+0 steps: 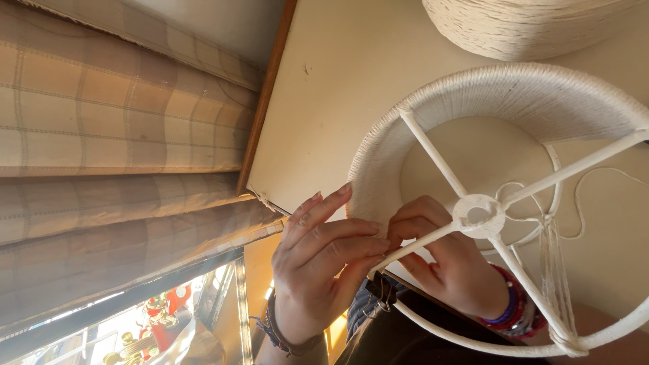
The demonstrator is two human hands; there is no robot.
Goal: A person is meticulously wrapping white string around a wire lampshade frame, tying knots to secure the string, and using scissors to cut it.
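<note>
A round lampshade frame (514, 94) lies on a cream tabletop (338, 88), its side wall wrapped in white cord. White spokes meet at a central hub ring (478, 215). My left hand (324, 263), with a dark bracelet at the wrist, pinches the wrapped wall from outside near a spoke's end. My right hand (446, 263), wearing red and purple bracelets, reaches inside the frame and holds the same spot of the wall from within. A black binder clip (382, 290) is clamped on the bare lower ring just below my fingers.
A large spool of white cord (527, 27) stands behind the frame. Loose cord (581, 203) trails from the hub, and a bundle of strands (556, 270) is tied to the bare ring. Checked curtains (115, 135) and a window (155, 324) lie beyond the table's wooden edge (263, 101).
</note>
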